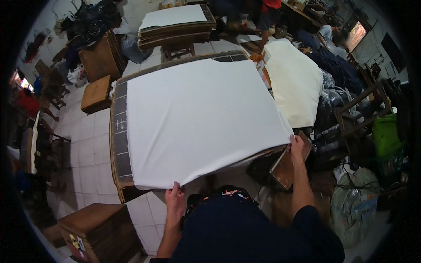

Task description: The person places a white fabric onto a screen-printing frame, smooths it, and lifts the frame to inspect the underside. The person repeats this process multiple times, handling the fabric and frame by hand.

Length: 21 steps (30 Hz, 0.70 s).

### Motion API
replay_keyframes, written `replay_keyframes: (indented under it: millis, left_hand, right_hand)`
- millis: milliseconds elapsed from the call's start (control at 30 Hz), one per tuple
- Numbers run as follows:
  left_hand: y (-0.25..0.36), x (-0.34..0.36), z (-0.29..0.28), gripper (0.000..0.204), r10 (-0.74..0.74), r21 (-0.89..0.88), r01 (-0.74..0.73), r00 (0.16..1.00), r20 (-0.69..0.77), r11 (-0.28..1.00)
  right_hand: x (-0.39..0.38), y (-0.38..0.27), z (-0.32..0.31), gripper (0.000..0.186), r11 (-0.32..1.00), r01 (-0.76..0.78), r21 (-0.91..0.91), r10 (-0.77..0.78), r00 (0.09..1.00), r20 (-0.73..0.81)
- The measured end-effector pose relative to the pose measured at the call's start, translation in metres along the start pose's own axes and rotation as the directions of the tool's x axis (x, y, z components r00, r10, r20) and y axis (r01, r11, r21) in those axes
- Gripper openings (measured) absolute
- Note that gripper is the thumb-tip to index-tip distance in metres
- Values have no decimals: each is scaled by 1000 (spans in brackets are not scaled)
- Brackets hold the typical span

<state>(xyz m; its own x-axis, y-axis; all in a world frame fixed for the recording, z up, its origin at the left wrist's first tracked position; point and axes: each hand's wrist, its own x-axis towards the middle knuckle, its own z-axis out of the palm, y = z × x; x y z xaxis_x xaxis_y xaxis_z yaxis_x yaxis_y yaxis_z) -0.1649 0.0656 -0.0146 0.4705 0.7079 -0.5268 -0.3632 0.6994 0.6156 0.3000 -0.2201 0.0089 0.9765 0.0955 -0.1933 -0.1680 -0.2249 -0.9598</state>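
Observation:
A large piece of white fabric (pixel 201 118) lies spread over a dark board (pixel 119 127) marked with white lines, which shows along its left and far edges. My left hand (pixel 175 196) pinches the fabric's near edge, left of my body. At the near right corner my right hand (pixel 296 145) grips the same fabric between thumb and fingers. The near edge is drawn between both hands and hangs a little past the board, with soft creases running from the left hand. A notch is cut in the fabric's far edge, where the board shows through.
Cream fabric (pixel 293 83) covers a surface on the right, beside dark plastic bags (pixel 337 98). Another stack of boards (pixel 175 31) with white fabric stands beyond. A brown wooden box (pixel 101 230) is at the near left, a tied sack (pixel 355 206) at the near right. Other people are farther off.

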Motion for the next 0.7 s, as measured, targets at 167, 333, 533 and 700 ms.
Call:
replay_keyframes:
  millis: [167, 333, 533, 700]
  left_hand:
    - [6, -7, 16, 19, 11, -13, -12, 995, -100, 1000]
    - [-19, -9, 38, 26, -60, -74, 62, 998, 26, 995]
    - [-64, -4, 65, 30, -144, 25, 142, 975, 168, 990]
    - [-93, -2, 104, 34, -290, 110, 271, 926, 242, 956]
  right_hand:
    - [0, -6, -9, 21, 982, -171, 81, 164, 983, 88]
    - [-2, -9, -10, 20, 955, -244, 168, 219, 963, 155]
    - [5, -11, -14, 19, 947, -298, 119, 266, 936, 232]
    - [16, -13, -23, 16, 927, -370, 67, 312, 855, 415]
